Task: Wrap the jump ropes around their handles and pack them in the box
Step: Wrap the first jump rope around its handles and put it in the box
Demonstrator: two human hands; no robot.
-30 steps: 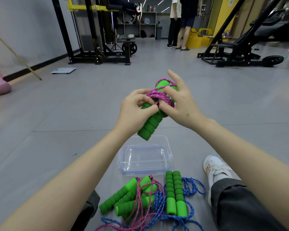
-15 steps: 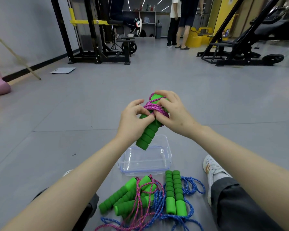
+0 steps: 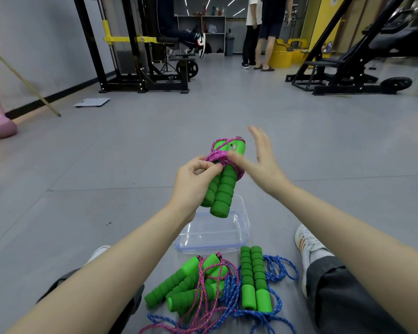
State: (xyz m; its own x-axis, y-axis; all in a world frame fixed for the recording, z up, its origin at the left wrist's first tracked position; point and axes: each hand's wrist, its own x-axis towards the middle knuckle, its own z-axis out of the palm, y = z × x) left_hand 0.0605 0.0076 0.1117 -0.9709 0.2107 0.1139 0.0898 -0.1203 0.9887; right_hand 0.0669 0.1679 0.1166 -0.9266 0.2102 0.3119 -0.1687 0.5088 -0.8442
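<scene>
Both bare forearms reach forward from the lower corners and converge. The left grip curls round the wrapped handles, thumb and forefinger pinched together. Just right of it, the right grip is spread, fingers straight and blurred, thumb stretched toward the left grip.

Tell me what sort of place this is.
Most likely a gym: a black weight rack stands by the wall, a pink kettlebell sits on the floor at the far left, and a slanted black bench stands at the right.
</scene>
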